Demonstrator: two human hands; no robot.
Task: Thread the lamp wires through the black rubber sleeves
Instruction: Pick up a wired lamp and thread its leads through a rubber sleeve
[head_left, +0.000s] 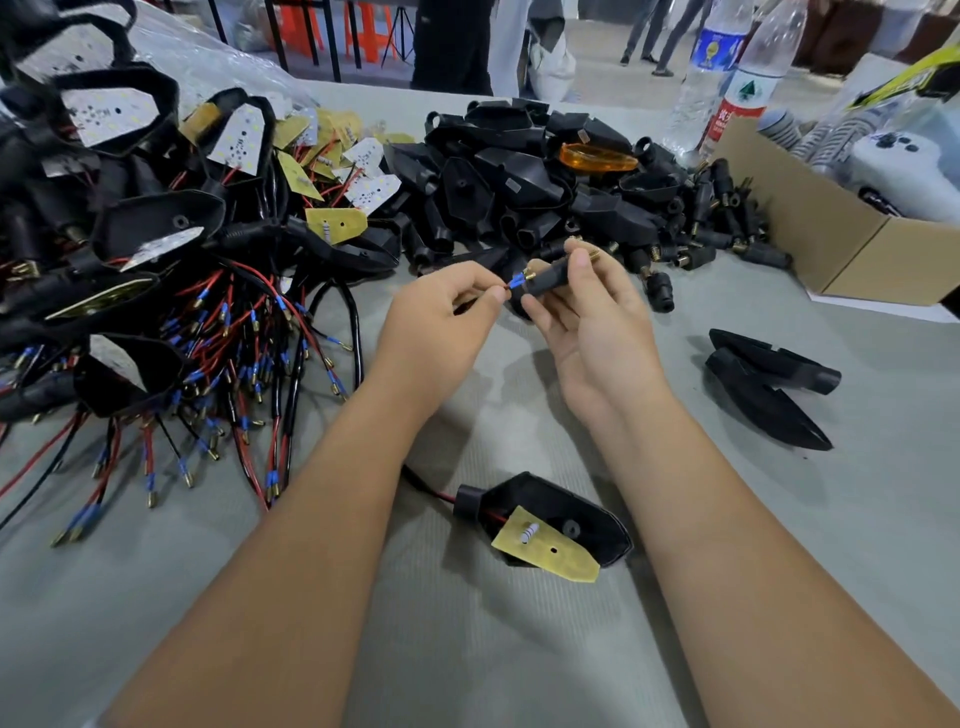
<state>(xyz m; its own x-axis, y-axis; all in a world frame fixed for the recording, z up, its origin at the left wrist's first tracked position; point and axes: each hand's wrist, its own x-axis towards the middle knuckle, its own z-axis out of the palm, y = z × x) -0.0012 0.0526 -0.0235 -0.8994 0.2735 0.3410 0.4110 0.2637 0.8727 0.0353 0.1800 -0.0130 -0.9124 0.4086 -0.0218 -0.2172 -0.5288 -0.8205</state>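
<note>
My left hand (441, 322) pinches a red lamp wire with a blue-and-brass tip (515, 281) between thumb and forefinger. My right hand (587, 312) grips a black rubber sleeve (548, 278) with brass ends, held just right of the wire tip. The tip touches the sleeve's near brass opening. Under my arms lies a black lamp housing (561, 512) with a yellow circuit board (545, 548); its red and black wires run left under my left forearm.
A heap of wired lamp housings (156, 291) fills the left. Empty black housings (519, 171) and loose rubber sleeves (717, 228) are piled at the back. A cardboard box (831, 249) and water bottles (727, 98) stand at right. Two black shells (769, 384) lie right of my hands.
</note>
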